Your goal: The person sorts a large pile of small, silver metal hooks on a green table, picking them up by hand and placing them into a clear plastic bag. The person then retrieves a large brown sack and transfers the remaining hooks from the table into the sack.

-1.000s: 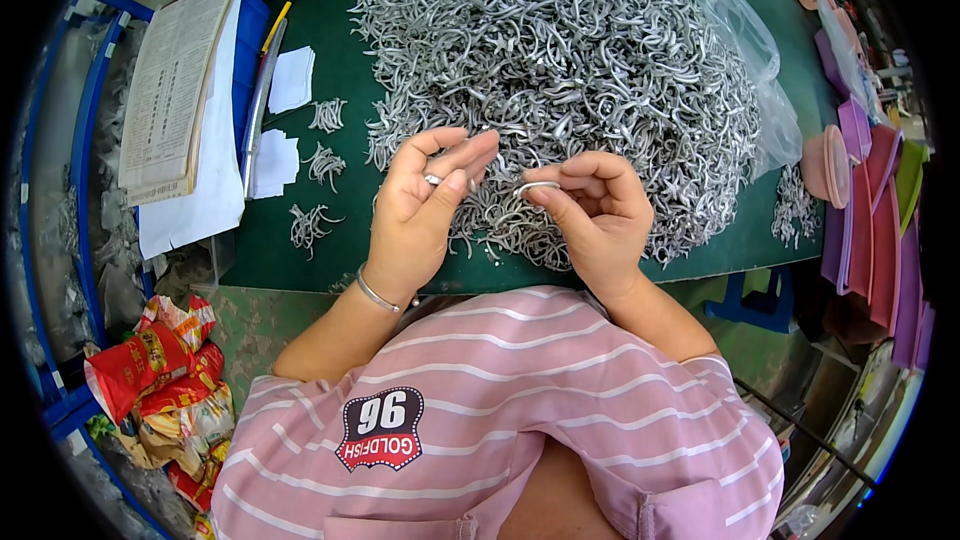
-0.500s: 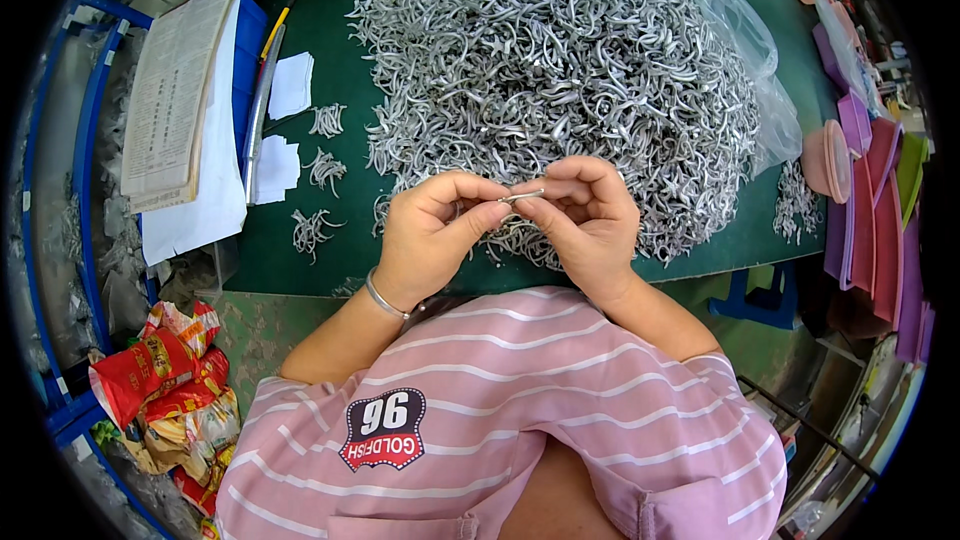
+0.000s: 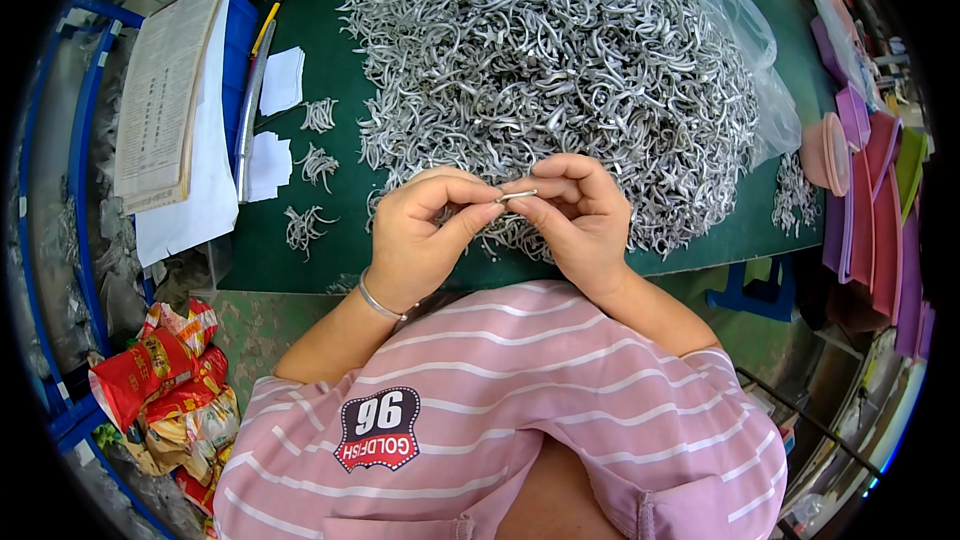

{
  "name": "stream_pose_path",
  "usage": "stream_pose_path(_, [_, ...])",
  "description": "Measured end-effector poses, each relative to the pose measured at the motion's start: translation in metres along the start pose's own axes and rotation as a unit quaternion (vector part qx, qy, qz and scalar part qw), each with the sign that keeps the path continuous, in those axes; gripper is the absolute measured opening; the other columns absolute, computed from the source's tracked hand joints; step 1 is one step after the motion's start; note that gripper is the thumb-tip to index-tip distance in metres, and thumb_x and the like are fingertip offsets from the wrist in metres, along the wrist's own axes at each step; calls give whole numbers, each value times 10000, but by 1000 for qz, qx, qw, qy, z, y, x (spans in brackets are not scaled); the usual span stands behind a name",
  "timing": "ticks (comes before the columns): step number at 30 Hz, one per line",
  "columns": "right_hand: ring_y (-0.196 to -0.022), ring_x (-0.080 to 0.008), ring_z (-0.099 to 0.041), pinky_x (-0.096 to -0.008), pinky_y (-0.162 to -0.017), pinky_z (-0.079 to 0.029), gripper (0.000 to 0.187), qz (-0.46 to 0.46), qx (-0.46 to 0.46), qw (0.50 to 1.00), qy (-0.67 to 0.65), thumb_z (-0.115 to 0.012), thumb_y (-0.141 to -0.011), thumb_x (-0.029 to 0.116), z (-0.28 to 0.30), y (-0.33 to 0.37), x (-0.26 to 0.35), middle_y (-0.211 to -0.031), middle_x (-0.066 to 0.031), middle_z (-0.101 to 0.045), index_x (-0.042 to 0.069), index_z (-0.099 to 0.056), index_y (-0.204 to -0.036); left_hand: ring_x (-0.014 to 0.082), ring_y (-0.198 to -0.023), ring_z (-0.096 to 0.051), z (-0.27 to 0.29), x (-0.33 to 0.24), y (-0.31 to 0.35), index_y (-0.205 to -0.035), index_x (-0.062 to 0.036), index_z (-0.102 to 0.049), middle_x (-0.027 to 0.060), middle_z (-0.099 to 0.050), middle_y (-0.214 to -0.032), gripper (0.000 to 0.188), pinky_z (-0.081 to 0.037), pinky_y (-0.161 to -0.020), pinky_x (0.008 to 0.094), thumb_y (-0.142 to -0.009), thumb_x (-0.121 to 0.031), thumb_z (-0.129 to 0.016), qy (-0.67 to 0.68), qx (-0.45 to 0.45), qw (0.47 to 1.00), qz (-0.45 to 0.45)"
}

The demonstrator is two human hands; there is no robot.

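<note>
At frame centre, my left hand point(image 3: 412, 235) and right hand point(image 3: 590, 227) are pinching one slim, curved, silvery metallic piece point(image 3: 519, 195). I'm judging light, even pressure best.

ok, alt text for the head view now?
A person's left hand and right hand pinch a small silvery piece over the near edge of a large heap of curved pieces on a green table. Three small piles lie left of the heap.

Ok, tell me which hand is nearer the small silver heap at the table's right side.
Right. The right hand is left of the small silver heap, with part of the big pile between; the left hand is farther left.
</note>
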State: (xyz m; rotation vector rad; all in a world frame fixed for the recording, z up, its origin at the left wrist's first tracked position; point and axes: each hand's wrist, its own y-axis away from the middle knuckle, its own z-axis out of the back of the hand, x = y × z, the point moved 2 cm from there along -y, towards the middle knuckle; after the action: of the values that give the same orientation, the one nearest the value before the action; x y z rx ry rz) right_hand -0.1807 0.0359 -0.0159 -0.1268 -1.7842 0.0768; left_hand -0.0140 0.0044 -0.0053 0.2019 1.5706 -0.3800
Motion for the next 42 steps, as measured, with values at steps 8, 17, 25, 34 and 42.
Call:
stream_pose_path(8, [-864, -144, -665, -239, -758, -539, 222, -13, -8, 1000, -24, -635, -850, -26, 0, 2, -4, -941, -128, -680, -19, -546, -1053, 150, -753, -633, 1, 0, 0, -865, -7, -689, 81, -666, -850, 95, -490, -659, 246, -778, -35, -715, -70, -15, 997, -30])
stream_pose_path(17, [-647, -76, -621, -202, -571, -493, 73, -34, 9, 995, 95, -662, -841, 29, 1, 5, -3, -739, -44, -672, -13, -660, -901, 111, -734, -627, -2, 1, 1, -911, 25, -683, 87, -659, -897, 99, -496, -623, 204, -818, -9, -680, 14, -28, 999, 28])
stream_pose_path(25, [-626, -77, -620, -203, -557, -490, 59, -43, -1, 993, 109, -670, -829, 35, 0, 7, -3, -731, -47, -674, -7, -674, -870, 104, -735, -613, 0, 1, 2, -922, 48, -676, 100, -650, -907, 110, -492, -623, 197, -814, 25, -670, -15, -20, 999, 26])
stream_pose_path(34, [-624, -97, -629, -222, -555, -492, 63, -16, 11, 991, 136, -689, -813, 56, 3, 8, -5, -731, -59, -678, 8, -680, -852, 105, -703, -616, 2, 1, 2, -921, 9, -700, 86, -669, -868, 130, -488, -613, 210, -799, -36, -707, -39, -30, 999, 5])
stream_pose_path(42, [-614, -149, -620, -243, -546, -485, 97, 97, 43, 971, 214, -725, -770, 30, 2, 2, 3, -746, -89, -660, 9, -673, -849, 191, -806, -625, 3, -8, -5, -870, -31, -706, 87, -665, -893, 113, -490, -703, 271, -757, -25, -713, -169, -28, 977, -126])
